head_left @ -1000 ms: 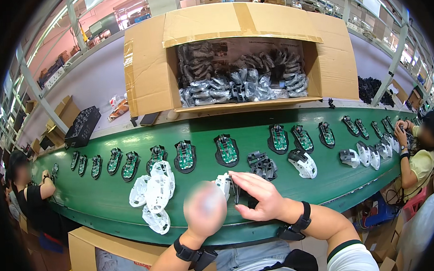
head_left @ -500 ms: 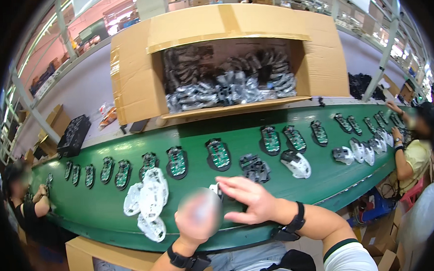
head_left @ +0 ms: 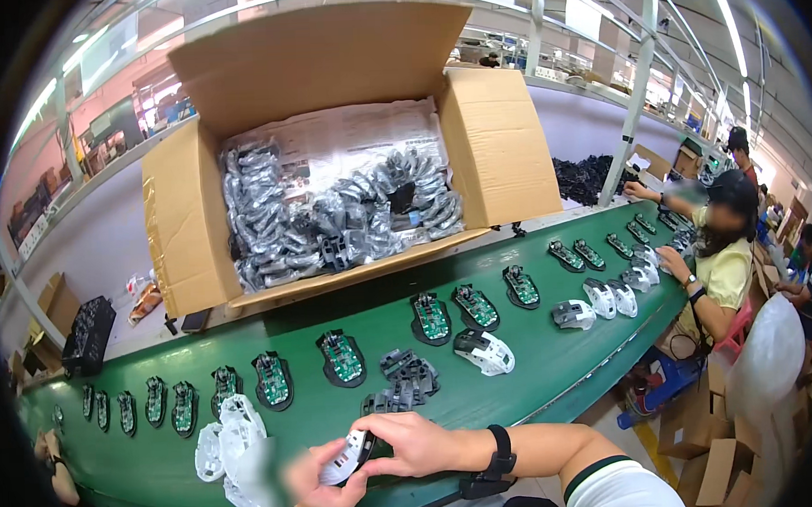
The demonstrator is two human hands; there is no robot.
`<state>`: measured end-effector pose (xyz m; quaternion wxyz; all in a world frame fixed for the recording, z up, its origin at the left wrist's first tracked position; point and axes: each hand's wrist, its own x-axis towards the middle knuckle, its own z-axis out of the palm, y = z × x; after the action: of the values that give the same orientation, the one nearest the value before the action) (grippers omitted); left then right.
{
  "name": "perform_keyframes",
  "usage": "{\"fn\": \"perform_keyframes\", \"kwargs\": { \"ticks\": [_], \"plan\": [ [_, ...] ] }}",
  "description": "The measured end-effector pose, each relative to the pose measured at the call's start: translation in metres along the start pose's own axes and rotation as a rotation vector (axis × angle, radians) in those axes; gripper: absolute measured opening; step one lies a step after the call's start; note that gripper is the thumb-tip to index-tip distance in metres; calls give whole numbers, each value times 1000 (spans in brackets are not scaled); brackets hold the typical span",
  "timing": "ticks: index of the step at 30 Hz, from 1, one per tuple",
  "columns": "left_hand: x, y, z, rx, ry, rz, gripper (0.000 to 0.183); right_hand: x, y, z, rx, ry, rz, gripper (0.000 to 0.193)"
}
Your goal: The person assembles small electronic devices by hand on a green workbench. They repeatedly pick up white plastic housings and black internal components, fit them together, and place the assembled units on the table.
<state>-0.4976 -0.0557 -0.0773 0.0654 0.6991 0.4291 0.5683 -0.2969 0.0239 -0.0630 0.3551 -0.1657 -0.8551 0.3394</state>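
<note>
A white mouse shell (head_left: 345,459) with a dark part along its edge is held between both hands over the belt's near side. My left hand (head_left: 318,489) grips it from the left, partly smeared by blur. My right hand (head_left: 412,443) pinches its right end between thumb and fingers. Left of the hands lies a small heap of white mouse shells (head_left: 235,435). Just beyond the hands is a pile of dark grey plastic parts (head_left: 410,380). Further right rests a white mouse shell with a dark piece (head_left: 485,351).
Mouse bases with green circuit boards (head_left: 343,358) line the green belt (head_left: 520,375). Behind it stands a cardboard box (head_left: 501,150) of bagged parts. A co-worker in yellow (head_left: 728,267) works at the right beside more white shells (head_left: 598,297); another person's arm (head_left: 62,477) shows at far left.
The view has swung and tilted, showing more on the right. My right hand, earlier spread beside the left one, has closed on the white mouse shell.
</note>
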Motion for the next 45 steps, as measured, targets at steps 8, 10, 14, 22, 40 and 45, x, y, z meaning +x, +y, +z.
{"fn": "perform_keyframes", "kwargs": {
  "ticks": [8, 10, 14, 22, 40, 45],
  "plan": [
    [1, 7, -2, 39, 25, 47, 53, 0, -12, 1, -56, 6, 42, 58],
    [8, 14, -3, 115, 6, -3, 54, 1, -11, -2, -66, 42, -32, 60],
    [23, 21, -9, 389, 50, 191, 45, 12, -5, -8, -116, 135, -272, 59],
    [10, 12, -17, 164, 104, 26, 40, 1, -1, 1, 125, -84, -161, 34],
    [9, -27, -55, 1046, -59, -293, 65, -40, 62, -128, 256, 345, 550, 32],
    [1, -53, -81, 1022, -150, -473, 60, -78, 69, -158, -376, 273, 734, 33]
  ]
}}
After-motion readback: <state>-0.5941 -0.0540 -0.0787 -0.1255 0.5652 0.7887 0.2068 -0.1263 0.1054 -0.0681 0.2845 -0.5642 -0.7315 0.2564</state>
